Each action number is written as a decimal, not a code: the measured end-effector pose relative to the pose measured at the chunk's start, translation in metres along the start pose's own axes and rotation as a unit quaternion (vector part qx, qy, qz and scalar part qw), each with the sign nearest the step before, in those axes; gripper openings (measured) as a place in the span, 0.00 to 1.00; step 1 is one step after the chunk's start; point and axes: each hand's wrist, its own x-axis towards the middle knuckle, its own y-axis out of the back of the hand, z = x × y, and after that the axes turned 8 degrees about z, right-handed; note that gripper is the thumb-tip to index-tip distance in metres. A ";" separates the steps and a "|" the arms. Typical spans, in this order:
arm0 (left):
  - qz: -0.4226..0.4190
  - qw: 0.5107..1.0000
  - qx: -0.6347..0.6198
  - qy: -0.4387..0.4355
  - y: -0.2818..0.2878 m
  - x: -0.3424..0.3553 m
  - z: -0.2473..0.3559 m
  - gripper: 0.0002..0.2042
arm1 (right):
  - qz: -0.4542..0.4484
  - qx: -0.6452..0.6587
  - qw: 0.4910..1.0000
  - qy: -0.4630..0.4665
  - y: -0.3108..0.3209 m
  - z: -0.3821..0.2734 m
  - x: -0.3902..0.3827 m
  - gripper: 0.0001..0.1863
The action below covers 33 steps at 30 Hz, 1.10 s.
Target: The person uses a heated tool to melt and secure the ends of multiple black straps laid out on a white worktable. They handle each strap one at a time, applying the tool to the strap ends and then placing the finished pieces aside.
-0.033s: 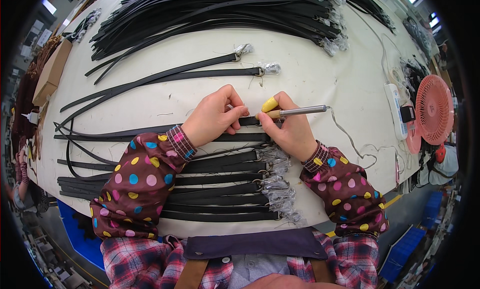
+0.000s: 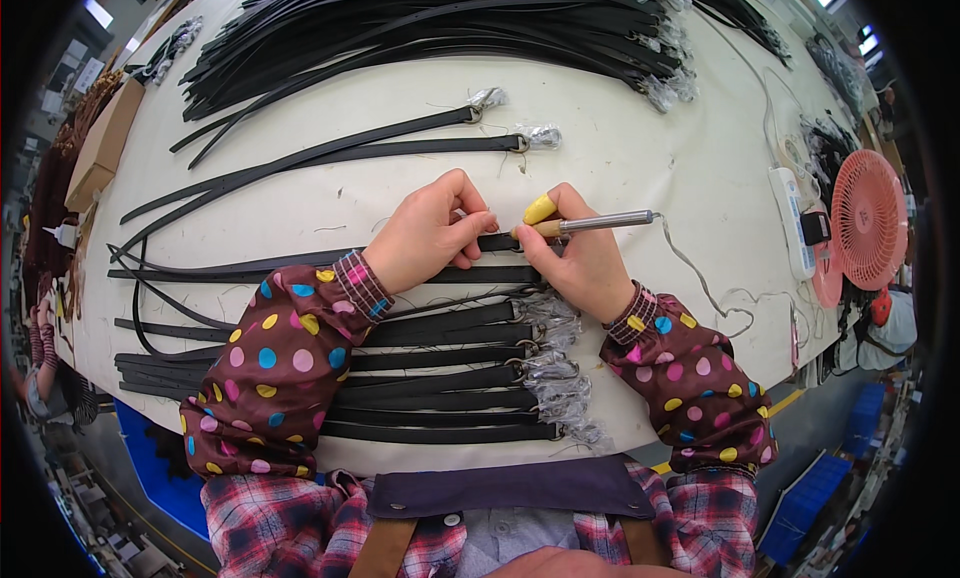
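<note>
A narrow black belt (image 2: 496,242) lies crosswise under both of my hands. My left hand (image 2: 432,228) is closed in a pinch over it; what the fingertips hold is too small to make out. In my right hand (image 2: 580,255) is a corded pen-shaped tool (image 2: 608,221) with a silver barrel and a tan front part, its front end toward the left fingertips. Yellow tape (image 2: 539,210) wraps one right finger. Just nearer to me lies another black belt (image 2: 490,275), then a row of several black belts (image 2: 450,380), their buckle ends covered in clear plastic (image 2: 560,383).
Two belts (image 2: 420,146) lie beyond my hands, and a large pile of black belts (image 2: 430,28) is at the far side. To the right, the tool's grey cord (image 2: 690,288) trails near a white power strip (image 2: 792,223) and a pink fan (image 2: 869,218). A cardboard box (image 2: 105,146) stands left.
</note>
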 end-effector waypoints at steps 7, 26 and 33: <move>0.005 1.000 -0.009 -0.004 0.000 0.000 0.000 0.07 | -0.006 0.001 1.000 -0.006 0.000 0.001 0.001 0.09; 0.027 0.999 0.034 -0.030 0.001 -0.004 0.002 0.08 | 0.006 -0.016 1.000 0.005 0.002 0.000 -0.001 0.09; 0.053 0.923 0.306 -0.228 -0.003 -0.010 -0.004 0.14 | 0.037 -0.125 0.980 0.150 0.017 0.007 -0.005 0.10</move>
